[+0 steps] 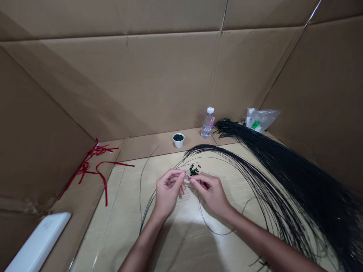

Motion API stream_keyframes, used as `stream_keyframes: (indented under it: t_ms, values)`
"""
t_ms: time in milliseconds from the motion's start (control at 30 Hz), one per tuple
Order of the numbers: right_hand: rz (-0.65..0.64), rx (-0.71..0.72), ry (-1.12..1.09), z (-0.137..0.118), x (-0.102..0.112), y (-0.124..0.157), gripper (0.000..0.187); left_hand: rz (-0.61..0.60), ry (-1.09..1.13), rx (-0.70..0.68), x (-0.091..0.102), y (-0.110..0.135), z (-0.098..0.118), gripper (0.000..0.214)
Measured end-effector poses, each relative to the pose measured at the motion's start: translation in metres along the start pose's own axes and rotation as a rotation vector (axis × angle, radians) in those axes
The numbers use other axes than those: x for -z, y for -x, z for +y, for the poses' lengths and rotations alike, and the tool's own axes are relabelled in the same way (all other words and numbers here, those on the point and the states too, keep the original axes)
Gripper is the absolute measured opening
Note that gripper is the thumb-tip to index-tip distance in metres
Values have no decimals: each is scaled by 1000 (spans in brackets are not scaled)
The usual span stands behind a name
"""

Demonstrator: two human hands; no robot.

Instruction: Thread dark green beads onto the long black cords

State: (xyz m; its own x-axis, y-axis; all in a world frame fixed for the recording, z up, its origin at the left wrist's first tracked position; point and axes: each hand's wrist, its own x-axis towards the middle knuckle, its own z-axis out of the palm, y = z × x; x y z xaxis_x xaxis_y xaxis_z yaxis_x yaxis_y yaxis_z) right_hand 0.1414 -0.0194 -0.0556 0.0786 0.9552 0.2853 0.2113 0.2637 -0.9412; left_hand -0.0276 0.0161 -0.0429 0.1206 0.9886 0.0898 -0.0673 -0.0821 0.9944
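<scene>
My left hand (167, 190) and my right hand (212, 192) meet over the table, each with thumb and forefinger pinched on a thin dark cord. Between the fingertips a short stretch of it shows, too small to tell any detail. From below my right hand a loop of thin cord (218, 234) curves across the tabletop. Just behind the fingertips lies a small loose pile of black beads (194, 170). A bundle of long dark cords (241, 160) arcs from behind the beads round to the right, partly hidden by my right forearm.
Farther back stand a white cup (179, 144) of dark beads and a clear bottle (208, 124). A thick black bundle of cords (289, 173) and a plastic bag (262, 119) lie right. Red ribbons (102, 166) and a white object (39, 241) are left. Cardboard walls (170, 83) surround the table.
</scene>
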Motion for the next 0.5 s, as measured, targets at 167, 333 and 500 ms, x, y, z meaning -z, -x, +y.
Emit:
stream_keyframes:
  t_ms: [167, 333, 500]
  values:
    - [1, -59, -70, 4, -2, 0, 23, -3, 7, 21, 0, 0, -6, 29]
    - [-8, -78, -90, 6, -1, 0, 24, -44, -20, 27, 0, 0, -4, 29]
    - [86, -140, -193, 3, 2, -2, 25, -47, -76, 47, 5, -6, -5, 37]
